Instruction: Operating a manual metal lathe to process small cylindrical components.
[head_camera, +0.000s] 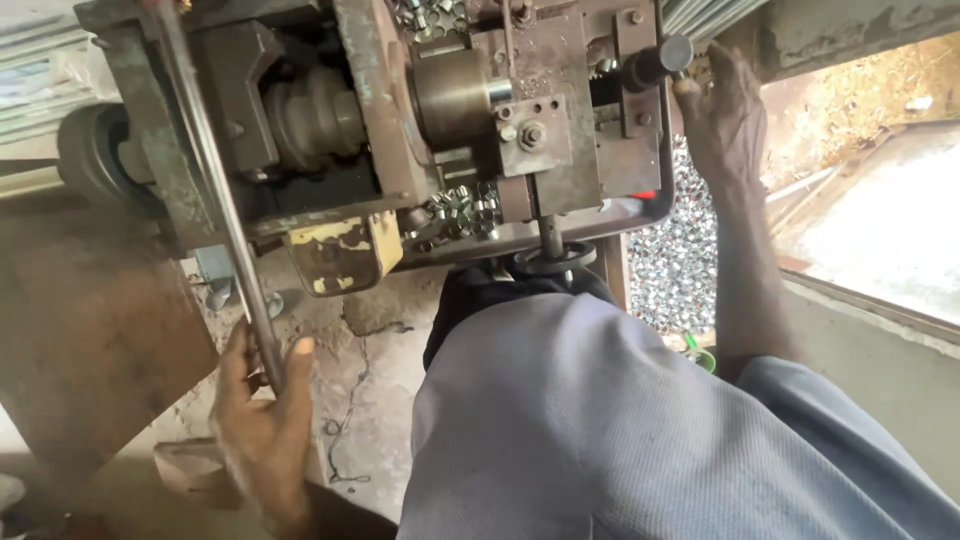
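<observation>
long steel rod (215, 190) slanting down across rusty machine (400, 130) front | left hand (262, 420) at rod's lower end, fingers (297, 385) half curled round it | right hand (722, 125) beside black knob (660, 58), fingertips touching, grasp unclear | small metal rings (675, 255) heaped below

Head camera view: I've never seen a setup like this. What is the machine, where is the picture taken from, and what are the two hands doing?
The one picture comes from a camera worn on the person's head, looking down past a grey-trousered knee. Ahead stands a rusty metal workshop machine with blocks, bolts and a cylinder. The left hand grips a long thin steel rod that runs up across the machine. The right hand rests at a black knob on the machine's side. Small shiny metal pieces lie heaped below; more sit on the machine.
</observation>
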